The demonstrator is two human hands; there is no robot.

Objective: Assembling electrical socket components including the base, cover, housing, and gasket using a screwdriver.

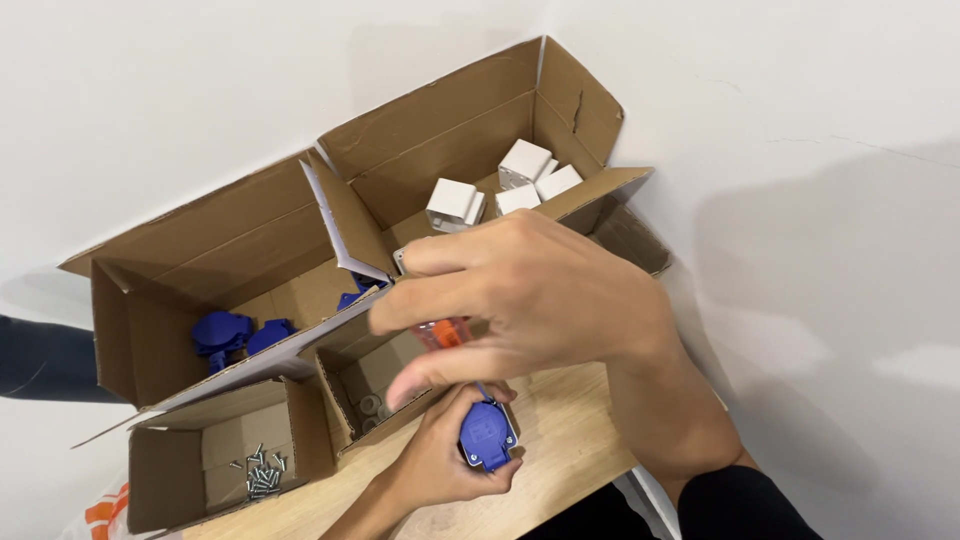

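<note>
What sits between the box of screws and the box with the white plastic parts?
In the head view, between the box of screws and the box of white parts lies the small box of metal rings, partly hidden by the right hand.

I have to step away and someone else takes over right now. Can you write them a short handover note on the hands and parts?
Left hand: holds the blue socket part over the wooden board.
Right hand: grips an orange-handled screwdriver, pointed down at that part.
Boxes: screws front left, blue parts behind, white pieces at the back, small rings in the middle.
Done: part picked up, driver on it.
Left: whether its screws are tight cannot be seen.
</note>
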